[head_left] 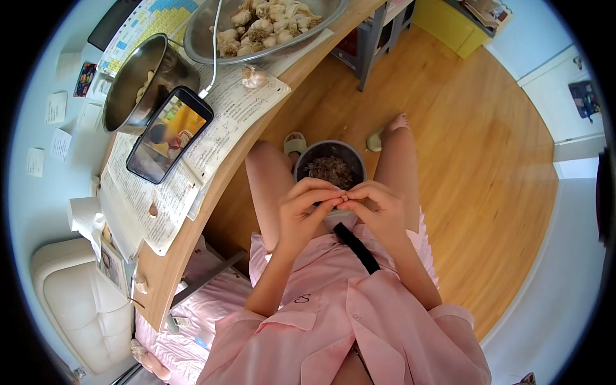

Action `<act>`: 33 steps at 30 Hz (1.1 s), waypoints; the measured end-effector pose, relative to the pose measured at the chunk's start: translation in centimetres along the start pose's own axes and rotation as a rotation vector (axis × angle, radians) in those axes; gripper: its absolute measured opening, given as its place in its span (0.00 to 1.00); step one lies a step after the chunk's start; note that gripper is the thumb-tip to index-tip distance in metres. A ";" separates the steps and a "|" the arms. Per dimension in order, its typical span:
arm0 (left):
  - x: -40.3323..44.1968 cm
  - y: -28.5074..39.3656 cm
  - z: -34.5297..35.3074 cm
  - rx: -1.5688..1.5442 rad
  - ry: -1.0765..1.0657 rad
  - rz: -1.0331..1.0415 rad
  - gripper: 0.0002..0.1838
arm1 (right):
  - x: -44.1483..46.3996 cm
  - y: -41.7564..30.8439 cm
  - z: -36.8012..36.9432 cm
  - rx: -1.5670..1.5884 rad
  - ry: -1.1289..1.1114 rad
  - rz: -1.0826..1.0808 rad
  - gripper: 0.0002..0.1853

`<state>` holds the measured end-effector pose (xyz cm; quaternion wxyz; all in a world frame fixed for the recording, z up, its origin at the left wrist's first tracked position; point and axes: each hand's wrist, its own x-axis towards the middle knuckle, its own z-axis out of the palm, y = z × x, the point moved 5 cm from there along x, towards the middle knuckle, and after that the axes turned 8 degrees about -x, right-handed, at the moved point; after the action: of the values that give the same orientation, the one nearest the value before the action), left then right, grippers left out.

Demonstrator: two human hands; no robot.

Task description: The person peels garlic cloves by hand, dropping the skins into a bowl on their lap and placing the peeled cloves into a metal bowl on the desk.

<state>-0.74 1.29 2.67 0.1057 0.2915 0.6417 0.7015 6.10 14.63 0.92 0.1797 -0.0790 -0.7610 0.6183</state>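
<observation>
My left hand [304,208] and my right hand [380,208] meet in front of my lap, fingertips pinched together on a small garlic clove [344,197]. Most of the clove is covered by the fingers. Just beyond them, between my knees, a dark bin [362,168] holds a heap of brownish garlic skins [330,169]. On the desk to the left, a large metal basin [192,40] is piled with whole garlic bulbs [269,27]. Pale cloves [145,86] lie inside a deep steel pot [122,106] beside it.
A phone [170,135] playing a video leans against the pot, with a white cable [214,54] plugged in. Printed sheets [240,106] cover the desk, bearing one loose garlic bulb [253,77] and a single clove [153,209]. The wooden desk edge [221,170] runs along my left.
</observation>
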 end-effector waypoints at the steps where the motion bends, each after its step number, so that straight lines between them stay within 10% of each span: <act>1: -0.1 0.0 0.0 0.018 0.006 0.012 0.08 | -0.1 0.0 0.0 -0.010 0.010 0.000 0.06; 15: -0.1 -1.3 -0.7 -0.295 0.059 -0.056 0.06 | -0.5 0.9 1.6 0.496 -0.088 0.279 0.11; 33: -0.5 -1.7 -0.6 -0.259 0.037 -0.161 0.05 | 0.3 -0.9 0.4 -0.188 0.096 -0.092 0.13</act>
<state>-1.02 0.79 0.91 0.1865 0.2100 0.5690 0.7729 5.76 14.17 1.73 0.2359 -0.0899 -0.8089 0.5309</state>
